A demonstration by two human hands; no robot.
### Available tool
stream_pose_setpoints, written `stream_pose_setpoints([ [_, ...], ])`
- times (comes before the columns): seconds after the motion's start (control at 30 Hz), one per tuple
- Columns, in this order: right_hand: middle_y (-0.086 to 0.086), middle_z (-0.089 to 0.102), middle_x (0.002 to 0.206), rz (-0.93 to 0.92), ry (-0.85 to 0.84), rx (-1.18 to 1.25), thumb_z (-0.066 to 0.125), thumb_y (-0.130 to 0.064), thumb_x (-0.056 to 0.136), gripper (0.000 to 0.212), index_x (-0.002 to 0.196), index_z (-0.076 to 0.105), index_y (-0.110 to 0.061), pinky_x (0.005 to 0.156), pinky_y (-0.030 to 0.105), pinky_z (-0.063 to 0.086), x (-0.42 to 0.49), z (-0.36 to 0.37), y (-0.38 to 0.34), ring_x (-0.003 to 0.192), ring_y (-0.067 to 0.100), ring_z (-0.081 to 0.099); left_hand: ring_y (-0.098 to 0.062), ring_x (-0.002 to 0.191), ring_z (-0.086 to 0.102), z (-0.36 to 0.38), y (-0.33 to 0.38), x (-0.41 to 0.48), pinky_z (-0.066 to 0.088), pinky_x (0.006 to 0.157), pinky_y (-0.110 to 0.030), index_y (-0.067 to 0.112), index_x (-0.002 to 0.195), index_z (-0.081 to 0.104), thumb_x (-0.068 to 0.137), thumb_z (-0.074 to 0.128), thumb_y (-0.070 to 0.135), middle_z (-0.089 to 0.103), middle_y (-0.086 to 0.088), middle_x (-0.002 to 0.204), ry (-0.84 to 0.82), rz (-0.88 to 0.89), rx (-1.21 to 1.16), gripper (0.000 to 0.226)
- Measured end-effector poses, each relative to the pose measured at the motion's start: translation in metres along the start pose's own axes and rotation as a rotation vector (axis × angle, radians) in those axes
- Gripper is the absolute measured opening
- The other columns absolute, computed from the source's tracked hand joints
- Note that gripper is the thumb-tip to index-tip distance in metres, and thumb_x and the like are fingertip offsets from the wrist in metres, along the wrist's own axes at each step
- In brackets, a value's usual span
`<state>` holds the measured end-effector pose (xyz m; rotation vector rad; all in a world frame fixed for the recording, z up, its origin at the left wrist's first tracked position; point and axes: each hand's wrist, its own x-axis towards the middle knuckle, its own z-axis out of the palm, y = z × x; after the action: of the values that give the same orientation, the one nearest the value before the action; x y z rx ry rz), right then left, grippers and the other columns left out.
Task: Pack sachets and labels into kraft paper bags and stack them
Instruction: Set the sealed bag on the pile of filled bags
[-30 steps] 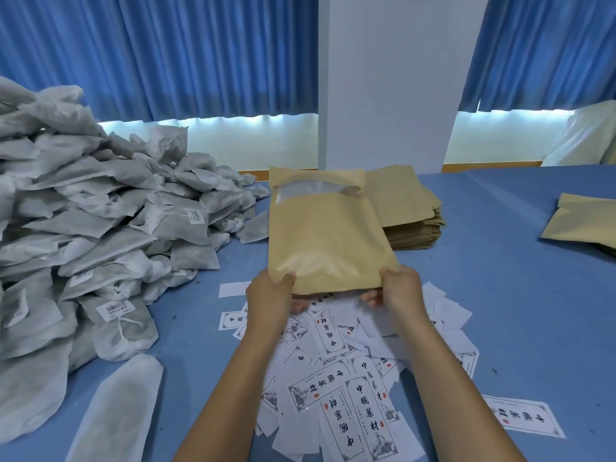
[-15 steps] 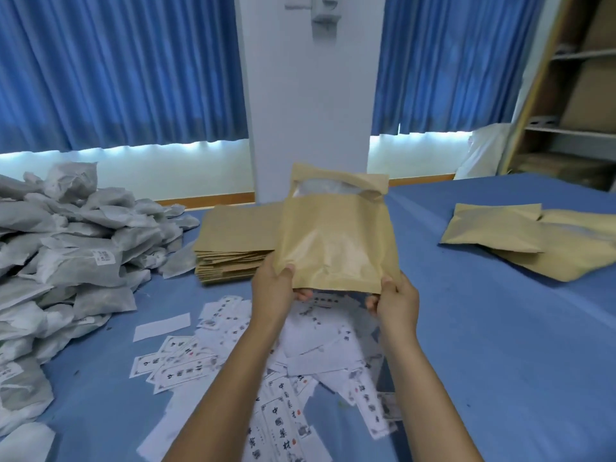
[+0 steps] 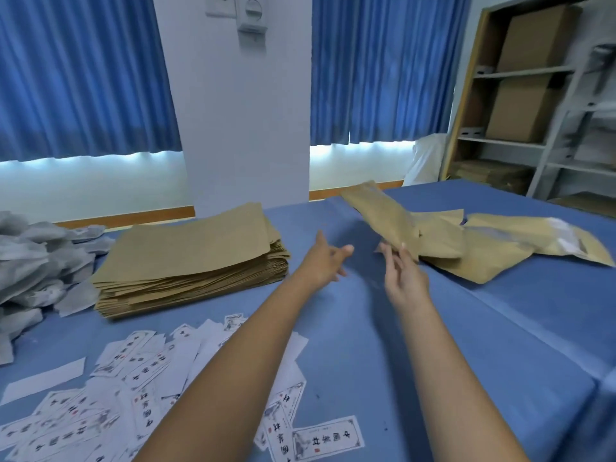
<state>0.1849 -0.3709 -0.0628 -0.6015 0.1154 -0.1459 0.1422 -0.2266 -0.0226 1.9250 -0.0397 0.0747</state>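
A person's left hand [image 3: 328,260] and right hand [image 3: 405,280] reach across the blue cloth-covered surface [image 3: 500,345], each grip spread, the right fingertips [image 3: 400,258] just beside the near edge of a brown kraft paper bag [image 3: 380,218] tilted above a loose pile of similar bags [image 3: 483,258].

Kraft bag [image 3: 383,221] free of left hand [image 3: 325,261] and right hand [image 3: 405,281], at packed pile [image 3: 493,258]

- Blue curtains [image 3: 83,78] cover both windows; daylight glows beneath their hems.
- White pillar [image 3: 246,128] stands between them.
- Shelving [image 3: 503,143] at right holds cardboard boxes [image 3: 533,38].
- Blue-covered table [image 3: 500,328] fills the foreground.
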Motion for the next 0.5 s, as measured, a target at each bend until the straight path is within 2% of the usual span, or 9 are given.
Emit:
stream_pose_setpoints([
  [0.03,0.018,0.059,0.123,0.048,-0.014,0.016,0.051,-0.005,0.097,0.028,0.12,0.051,0.011,0.096,0.021,0.048,0.011,0.0,0.0,0.102,0.018,0.062,-0.027,0.111,0.056,-0.002,-0.004,0.006,0.043,0.092,-0.033,0.009,0.151,0.011,0.098,0.049,0.029,0.052,-0.005,0.128,0.101,0.085,0.389,0.068],
  [0.1,0.016,0.063,0.107,0.123,-0.038,-0.017,0.051,0.003,0.095,0.026,0.119,0.052,0.013,0.102,0.023,0.042,0.024,0.0,0.004,0.098,0.017,0.06,-0.027,0.122,0.043,-0.014,-0.014,0.014,0.034,0.097,-0.034,0.012,0.145,0.028,0.097,0.047,0.027,0.047,-0.008,0.134,0.423,0.242,0.965,0.054],
  [0.13,0.018,0.062,0.108,0.159,-0.032,-0.058,0.047,0.008,0.095,0.032,0.126,0.047,0.015,0.103,0.024,0.041,0.027,-0.001,0.01,0.103,0.02,0.059,-0.028,0.126,0.038,-0.022,-0.019,0.018,0.032,0.099,-0.034,0.011,0.143,0.031,0.096,0.045,0.026,0.043,-0.012,0.137,0.531,0.207,1.137,0.051],
  [0.17,0.022,0.058,0.12,0.189,-0.017,-0.09,0.044,0.011,0.095,0.039,0.134,0.04,0.014,0.105,0.027,0.039,0.029,-0.005,0.017,0.114,0.025,0.057,-0.031,0.132,0.031,-0.031,-0.024,0.021,0.028,0.104,-0.036,0.009,0.144,0.028,0.096,0.044,0.027,0.038,-0.016,0.142,0.58,0.098,1.248,0.053],
  [0.23,0.026,0.043,0.14,0.251,0.002,-0.089,0.039,0.013,0.095,0.043,0.138,0.033,0.013,0.111,0.033,0.034,0.027,-0.012,0.034,0.13,0.033,0.045,-0.034,0.14,0.023,-0.047,-0.036,0.022,0.021,0.111,-0.041,0.002,0.148,0.015,0.097,0.041,0.024,0.032,-0.023,0.146,0.564,-0.155,1.348,0.061],
  [0.27,0.027,0.041,0.142,0.281,0.004,-0.085,0.038,0.014,0.095,0.043,0.138,0.033,0.014,0.11,0.035,0.035,0.024,-0.015,0.042,0.131,0.035,0.043,-0.033,0.137,0.03,-0.053,-0.045,0.021,0.023,0.111,-0.041,0.0,0.148,0.012,0.097,0.04,0.02,0.038,-0.021,0.143,0.546,-0.199,1.365,0.062],
  [0.37,0.029,0.041,0.141,0.347,0.01,-0.125,0.039,0.017,0.094,0.042,0.135,0.034,0.017,0.108,0.036,0.037,0.012,-0.017,0.065,0.13,0.037,0.045,-0.022,0.109,0.055,-0.065,-0.063,0.012,0.039,0.086,-0.028,0.001,0.139,0.029,0.091,0.046,0.005,0.057,-0.007,0.118,0.51,-0.1,1.368,0.051],
  [0.43,0.032,0.042,0.139,0.365,-0.01,-0.173,0.04,0.016,0.094,0.04,0.134,0.035,0.019,0.107,0.038,0.038,0.001,-0.011,0.076,0.128,0.039,0.045,-0.022,0.099,0.058,-0.073,-0.062,-0.003,0.034,0.073,-0.026,0.009,0.117,0.046,0.088,0.046,-0.001,0.06,-0.004,0.108,0.515,-0.014,1.338,0.031],
  [0.5,0.034,0.046,0.135,0.39,-0.07,-0.22,0.041,0.011,0.095,0.036,0.13,0.038,0.02,0.103,0.039,0.041,-0.014,0.003,0.086,0.123,0.04,0.049,-0.025,0.094,0.058,-0.084,-0.062,-0.023,0.033,0.069,-0.027,0.011,0.107,0.055,0.083,0.047,-0.006,0.063,-0.006,0.105,0.576,0.058,1.216,0.031],
])
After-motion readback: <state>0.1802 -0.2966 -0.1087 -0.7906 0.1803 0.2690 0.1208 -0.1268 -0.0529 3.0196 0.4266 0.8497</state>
